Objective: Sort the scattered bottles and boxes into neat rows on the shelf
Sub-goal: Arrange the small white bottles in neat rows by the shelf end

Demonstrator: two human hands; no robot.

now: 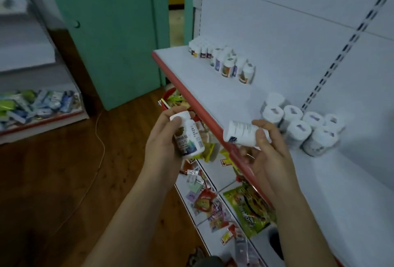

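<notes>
Fingers point(170, 115) of the left hand point(164, 141) are wrapping round a white plastic bottle with a green and blue printed label point(189, 138), the thumb pressing near its white cap. This bottle is being held roughly upright, cap uppermost, out in front of the shelf edge. Fingers point(263, 125) of the right hand point(269, 155) are grasping a second white plastic bottle with small printed text point(239, 131). It is lying sideways in the grip, one end pointing to 9 o'clock, over the red front edge point(191, 104) of the white metal shelf point(213, 81).

At 3 o'clock from the right hand, a cluster of white-capped bottles point(298, 126) is standing on the shelf, packed close together. At 12 o'clock, toward the far end, smaller labelled bottles point(221, 60) are standing in loose rows near the white back panel point(277, 32).

At 6 o'clock, below the shelf, coloured snack packets point(241, 200) are lying jumbled on a lower level. At 9 o'clock, a heap of mixed boxes point(38, 104) is sitting beyond brown wooden flooring point(53, 170). A teal door point(119, 32) is standing at 11 o'clock.
</notes>
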